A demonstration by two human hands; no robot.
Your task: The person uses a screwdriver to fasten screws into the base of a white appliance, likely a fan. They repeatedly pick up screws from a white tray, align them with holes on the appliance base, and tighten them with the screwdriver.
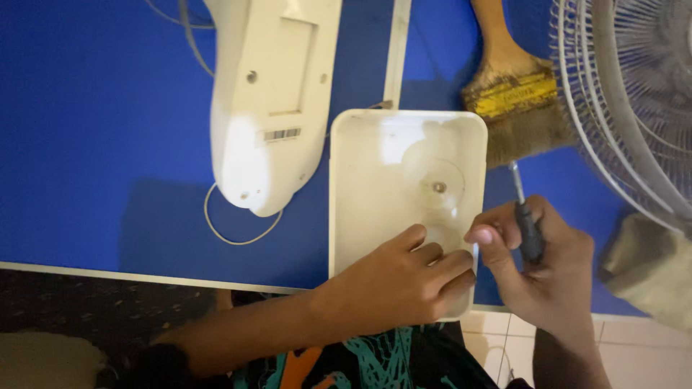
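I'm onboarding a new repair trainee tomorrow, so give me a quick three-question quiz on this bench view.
1. True or false: the right hand holds a screwdriver.
2. Where does the left hand rest? A) on the paintbrush B) on the white plastic tray C) on the fan grille
3. Fill in: the white plastic housing lies on a ____ surface, left of the tray.

Key: 1 true; 2 B; 3 blue.
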